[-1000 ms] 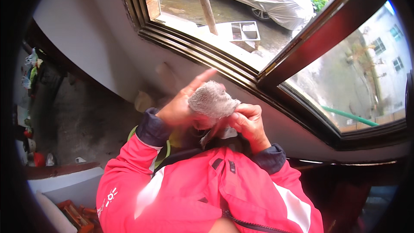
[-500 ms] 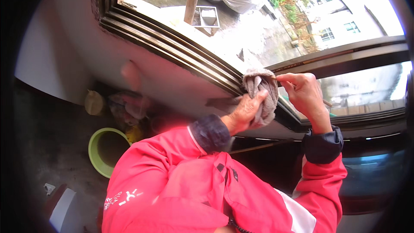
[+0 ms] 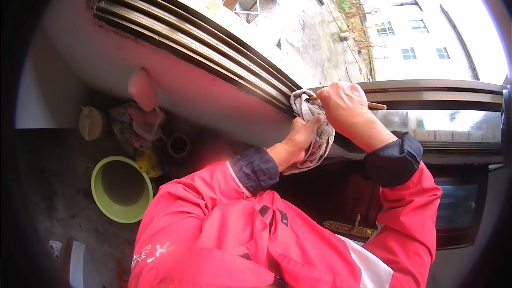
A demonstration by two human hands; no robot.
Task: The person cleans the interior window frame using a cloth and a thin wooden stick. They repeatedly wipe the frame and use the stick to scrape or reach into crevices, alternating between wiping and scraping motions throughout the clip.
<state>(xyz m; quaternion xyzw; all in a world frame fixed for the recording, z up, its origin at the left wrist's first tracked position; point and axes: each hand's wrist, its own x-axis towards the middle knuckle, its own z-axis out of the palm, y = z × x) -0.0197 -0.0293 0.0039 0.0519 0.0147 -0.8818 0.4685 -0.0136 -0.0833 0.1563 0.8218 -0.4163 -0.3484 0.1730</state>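
Observation:
My left hand point(image 3: 298, 137) grips a crumpled grey cloth point(image 3: 314, 128) and presses it against the dark window track point(image 3: 224, 58) where the rails meet the window frame point(image 3: 442, 93). My right hand point(image 3: 344, 108) is closed on a thin wooden stick point(image 3: 376, 106) whose tip pokes out to the right; its other end is hidden in the cloth. Both arms wear red jacket sleeves with dark cuffs.
Below the sill stand a green plastic basin point(image 3: 120, 189), a small round pot point(image 3: 178, 145), a pile of rags point(image 3: 133, 122) and a pale round object point(image 3: 92, 122). A brass latch point(image 3: 352, 228) sits on the dark frame under my arms. Outside lie a concrete yard and white buildings.
Both hands have moved with the cloth from in front of me to the window track corner. The view has swung right and down along the sill.

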